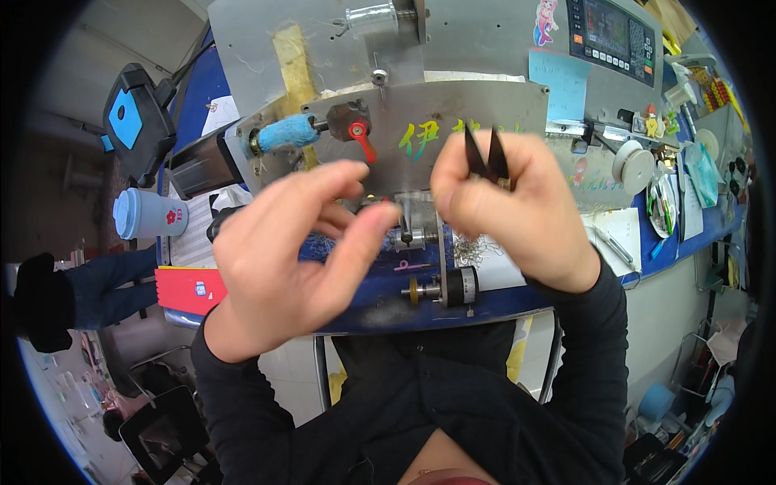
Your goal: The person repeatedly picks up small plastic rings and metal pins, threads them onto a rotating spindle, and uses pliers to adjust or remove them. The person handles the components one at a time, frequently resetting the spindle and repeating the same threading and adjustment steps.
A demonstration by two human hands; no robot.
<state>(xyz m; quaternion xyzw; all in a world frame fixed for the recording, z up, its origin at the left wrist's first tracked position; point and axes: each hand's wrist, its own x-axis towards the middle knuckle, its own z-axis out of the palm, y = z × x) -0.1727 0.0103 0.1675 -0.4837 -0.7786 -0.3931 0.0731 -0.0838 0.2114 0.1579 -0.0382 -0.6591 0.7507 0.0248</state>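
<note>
Both hands are raised over a winding machine with a grey metal panel (394,121). My right hand (503,212) is closed around small dark snips (487,159), whose two pointed blades stick up, spread apart. To its left, my left hand (297,254) has its fingers and thumb apart; I see nothing between them, though the hand is blurred. Beyond my left hand are a spindle wrapped in blue fibre (287,132) and a red lever (362,140). Below and between the hands sit a metal shaft part (407,238) and a black cylindrical encoder-like part (462,286). Loose thread scraps (476,250) lie beside my right wrist.
A light-blue lidded cup (151,213) and a red booklet (189,291) are at the left. A control panel with a screen (609,36) stands at the upper right. White spools (636,170), a dish of pens (662,206) and paper lie right. A person's legs (112,288) show far left.
</note>
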